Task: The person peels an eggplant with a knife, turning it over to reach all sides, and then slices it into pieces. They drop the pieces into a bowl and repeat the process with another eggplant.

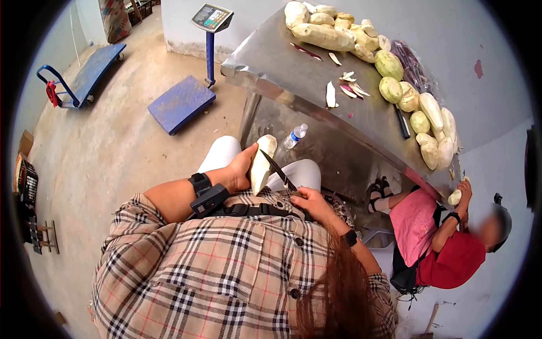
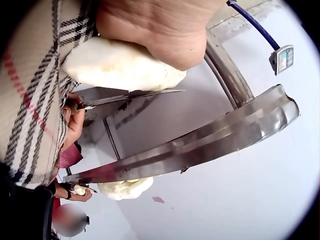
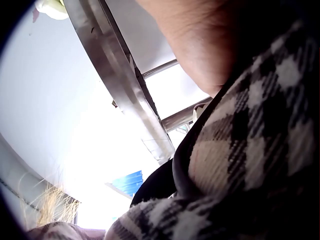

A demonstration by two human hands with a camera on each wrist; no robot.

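The left grip (image 1: pixel 241 169) curls round a pale vegetable (image 1: pixel 261 172), holding it above the lap (image 1: pixel 305 172), while the right grip (image 1: pixel 313 203) is wrapped about the handle of a knife (image 1: pixel 273 164). The blade points across to the vegetable's side; whether it bites or merely lies close, the views do not settle. Paring seems the step in hand, and well along, since the flesh showing looks mostly bare. The next move probably calls for a shallow stroke, the left grip clear of the edge, then a turn. Beyond, the worktop (image 1: pixel 262 59) carries peelings (image 1: pixel 331 95) and, farther back, a peeled pile (image 1: pixel 322 37).
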